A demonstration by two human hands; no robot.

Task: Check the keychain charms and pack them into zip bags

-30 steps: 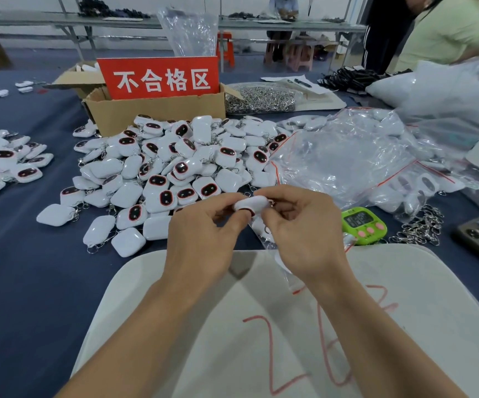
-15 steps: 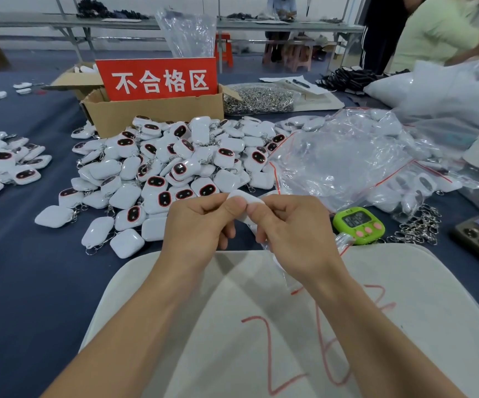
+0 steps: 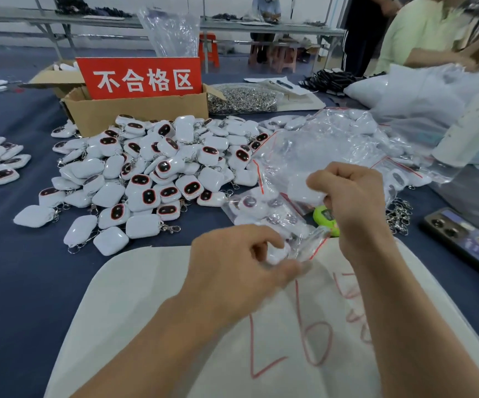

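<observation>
Parted from their shared hold, the left hand's [image 3: 232, 268] fingers [image 3: 288, 270] now pinch a white rounded-square plastic charm [image 3: 275, 253] at the mouth of a clear red-striped zip bag [image 3: 264, 209], low over the far edge of the white board [image 3: 146, 297]. The right hand [image 3: 353, 202] has risen, clenched on the bag's film, seemingly to hold it open for loading. Outward, heaped white charms [image 3: 152, 173] crowd the dark blue table [image 3: 17, 268] leftward, with crumpled clear bags [image 3: 318, 147] and a green timer [image 3: 326, 216] rightward; the board's near side looks the freest room.
</observation>
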